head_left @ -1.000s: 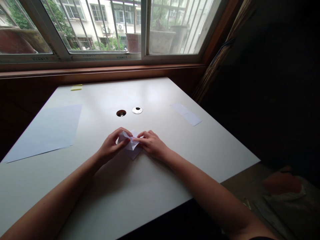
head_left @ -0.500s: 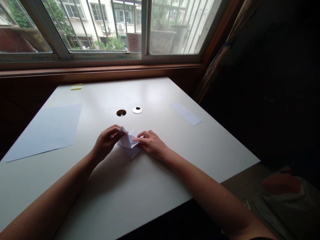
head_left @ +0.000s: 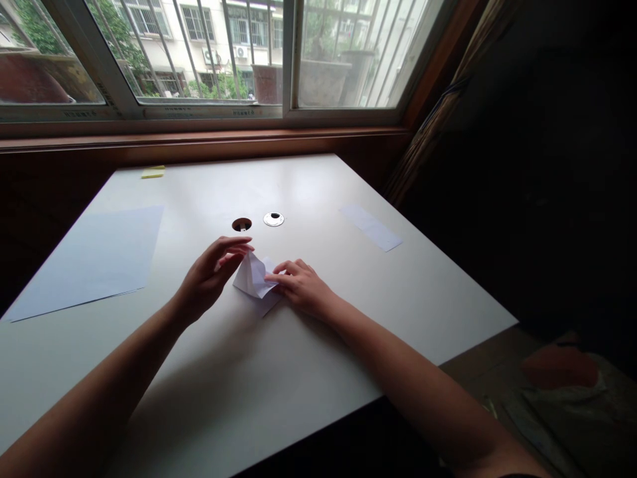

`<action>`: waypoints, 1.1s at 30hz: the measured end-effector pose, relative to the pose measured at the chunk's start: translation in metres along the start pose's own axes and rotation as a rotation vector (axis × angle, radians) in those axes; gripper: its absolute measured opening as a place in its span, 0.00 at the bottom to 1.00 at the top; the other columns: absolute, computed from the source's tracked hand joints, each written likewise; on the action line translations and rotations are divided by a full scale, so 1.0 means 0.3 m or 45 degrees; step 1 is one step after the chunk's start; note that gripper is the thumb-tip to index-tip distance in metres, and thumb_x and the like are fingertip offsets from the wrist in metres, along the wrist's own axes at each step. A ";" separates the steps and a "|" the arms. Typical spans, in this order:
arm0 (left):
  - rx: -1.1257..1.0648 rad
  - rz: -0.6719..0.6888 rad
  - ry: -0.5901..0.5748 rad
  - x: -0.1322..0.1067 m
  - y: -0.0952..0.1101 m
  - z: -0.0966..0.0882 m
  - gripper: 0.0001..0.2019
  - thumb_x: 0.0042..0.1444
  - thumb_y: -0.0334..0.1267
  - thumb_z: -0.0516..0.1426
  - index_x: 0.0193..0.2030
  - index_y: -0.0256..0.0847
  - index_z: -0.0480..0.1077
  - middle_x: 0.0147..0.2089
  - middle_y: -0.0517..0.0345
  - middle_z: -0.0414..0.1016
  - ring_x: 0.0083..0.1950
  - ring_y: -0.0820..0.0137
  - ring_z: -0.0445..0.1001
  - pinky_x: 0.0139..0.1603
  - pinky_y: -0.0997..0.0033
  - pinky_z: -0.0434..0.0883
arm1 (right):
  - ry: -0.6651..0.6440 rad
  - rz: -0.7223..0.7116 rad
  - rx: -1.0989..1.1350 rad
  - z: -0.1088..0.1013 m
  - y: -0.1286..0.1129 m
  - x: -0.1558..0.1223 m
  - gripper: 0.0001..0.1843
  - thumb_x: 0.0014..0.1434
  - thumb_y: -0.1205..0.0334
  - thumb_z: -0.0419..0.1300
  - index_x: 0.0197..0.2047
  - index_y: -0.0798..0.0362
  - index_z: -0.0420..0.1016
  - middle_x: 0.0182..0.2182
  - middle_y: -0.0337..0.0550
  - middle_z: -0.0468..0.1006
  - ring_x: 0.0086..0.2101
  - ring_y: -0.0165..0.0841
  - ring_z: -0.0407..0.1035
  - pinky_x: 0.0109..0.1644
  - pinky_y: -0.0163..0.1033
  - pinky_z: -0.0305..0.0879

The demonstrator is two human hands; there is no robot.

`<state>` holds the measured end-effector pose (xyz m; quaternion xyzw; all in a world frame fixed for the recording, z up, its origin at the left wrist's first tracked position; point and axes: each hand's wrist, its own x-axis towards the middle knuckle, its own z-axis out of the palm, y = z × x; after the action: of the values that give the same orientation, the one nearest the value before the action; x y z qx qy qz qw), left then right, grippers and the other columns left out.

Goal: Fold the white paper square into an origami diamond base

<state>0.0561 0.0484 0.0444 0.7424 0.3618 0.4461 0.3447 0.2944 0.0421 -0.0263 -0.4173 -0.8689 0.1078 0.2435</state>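
A small white sheet of folded paper sits on the white table in front of me, with one flap standing up in a peak. My right hand pinches the paper's right side between thumb and fingers. Just above and left of the peak is my left hand, its fingers stretched out and apart from the thumb. The fingertips are at the flap's tip; whether they touch it I cannot tell. Below the raised flap, a flat corner of the paper lies on the table.
Large pale sheets lie at the left of the table. A creased paper strip is at the right, a yellow sticky pad at the far left. Behind my hands are a round cable hole and its metal cover.
My left hand has loosened its pinch on the flap, its fingers lifting and straightening. The flap stands taller and wider. My right hand has stayed in place on the paper.
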 end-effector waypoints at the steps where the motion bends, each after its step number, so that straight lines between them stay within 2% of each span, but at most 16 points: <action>1: 0.064 0.071 -0.013 0.003 0.010 -0.010 0.17 0.67 0.44 0.53 0.60 0.45 0.67 0.55 0.48 0.71 0.55 0.61 0.73 0.57 0.57 0.72 | 0.000 0.000 0.001 -0.001 0.000 0.000 0.17 0.66 0.56 0.59 0.57 0.39 0.74 0.50 0.44 0.74 0.45 0.37 0.63 0.54 0.45 0.63; 3: 0.245 0.226 -0.072 0.012 0.036 -0.032 0.16 0.66 0.43 0.54 0.60 0.48 0.68 0.58 0.49 0.67 0.55 0.62 0.73 0.57 0.56 0.73 | -0.003 -0.003 0.005 -0.003 -0.001 -0.001 0.17 0.66 0.56 0.59 0.58 0.39 0.74 0.50 0.44 0.74 0.45 0.38 0.63 0.54 0.46 0.63; 7: 0.683 0.361 -0.372 0.044 0.088 -0.073 0.13 0.62 0.42 0.58 0.53 0.52 0.74 0.60 0.53 0.69 0.53 0.59 0.73 0.58 0.51 0.71 | -0.008 0.007 0.002 -0.008 -0.002 -0.005 0.17 0.66 0.55 0.58 0.58 0.36 0.73 0.51 0.43 0.74 0.46 0.38 0.62 0.54 0.46 0.63; 9: 0.764 0.375 -0.492 0.067 0.100 -0.086 0.11 0.60 0.42 0.60 0.49 0.52 0.76 0.57 0.54 0.71 0.53 0.57 0.73 0.56 0.51 0.71 | -0.011 0.014 -0.003 -0.009 -0.001 -0.007 0.18 0.67 0.55 0.57 0.59 0.36 0.73 0.51 0.42 0.74 0.46 0.39 0.62 0.54 0.46 0.63; 12: 0.690 0.313 -0.617 0.104 0.097 -0.103 0.05 0.55 0.41 0.63 0.40 0.50 0.78 0.47 0.54 0.75 0.46 0.59 0.75 0.48 0.58 0.72 | -0.017 0.018 -0.008 -0.010 0.001 -0.008 0.18 0.67 0.55 0.57 0.59 0.35 0.72 0.51 0.41 0.74 0.46 0.39 0.61 0.54 0.46 0.62; 15: 0.568 0.231 -0.658 0.134 0.078 -0.124 0.04 0.50 0.40 0.66 0.33 0.50 0.78 0.39 0.55 0.75 0.38 0.62 0.75 0.39 0.65 0.70 | -0.012 0.018 -0.005 -0.011 0.000 -0.011 0.19 0.67 0.55 0.57 0.60 0.35 0.72 0.52 0.41 0.74 0.46 0.38 0.61 0.54 0.46 0.62; 20: 0.558 0.186 -0.687 0.154 0.063 -0.147 0.02 0.49 0.41 0.66 0.30 0.51 0.78 0.34 0.59 0.75 0.30 0.67 0.72 0.29 0.71 0.60 | -0.018 0.028 -0.018 -0.015 -0.006 -0.019 0.18 0.68 0.55 0.56 0.60 0.34 0.71 0.52 0.40 0.74 0.46 0.38 0.62 0.54 0.45 0.61; 23: 0.742 0.238 -0.721 0.153 0.088 -0.135 0.06 0.54 0.42 0.63 0.28 0.48 0.76 0.32 0.60 0.75 0.25 0.71 0.68 0.26 0.71 0.54 | -0.024 0.028 -0.021 -0.015 -0.006 -0.020 0.18 0.68 0.55 0.55 0.60 0.33 0.71 0.52 0.39 0.74 0.46 0.37 0.61 0.54 0.44 0.61; 26: 1.011 0.291 -0.747 0.150 0.136 -0.114 0.12 0.60 0.43 0.58 0.26 0.44 0.71 0.31 0.59 0.73 0.24 0.72 0.66 0.25 0.72 0.51 | -0.037 0.025 -0.023 -0.015 -0.004 -0.019 0.19 0.68 0.56 0.55 0.61 0.33 0.70 0.52 0.39 0.74 0.46 0.37 0.61 0.54 0.44 0.61; 30: 1.300 0.265 -0.829 0.159 0.189 -0.103 0.13 0.64 0.43 0.54 0.29 0.42 0.68 0.33 0.59 0.72 0.27 0.72 0.68 0.26 0.73 0.53 | -0.041 0.025 -0.032 -0.015 -0.004 -0.018 0.19 0.68 0.57 0.55 0.61 0.34 0.70 0.53 0.41 0.73 0.46 0.37 0.61 0.53 0.44 0.60; 33: 1.359 0.277 -0.820 0.171 0.197 -0.109 0.13 0.65 0.44 0.53 0.31 0.42 0.69 0.35 0.58 0.72 0.30 0.71 0.70 0.26 0.72 0.55 | -0.035 0.025 -0.035 -0.016 -0.006 -0.021 0.19 0.69 0.56 0.55 0.62 0.33 0.69 0.53 0.41 0.73 0.46 0.37 0.62 0.52 0.44 0.60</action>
<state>0.0573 0.0684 0.1270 0.9417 0.3351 -0.0091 -0.0286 0.2990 0.0361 -0.0236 -0.4277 -0.8694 0.1041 0.2245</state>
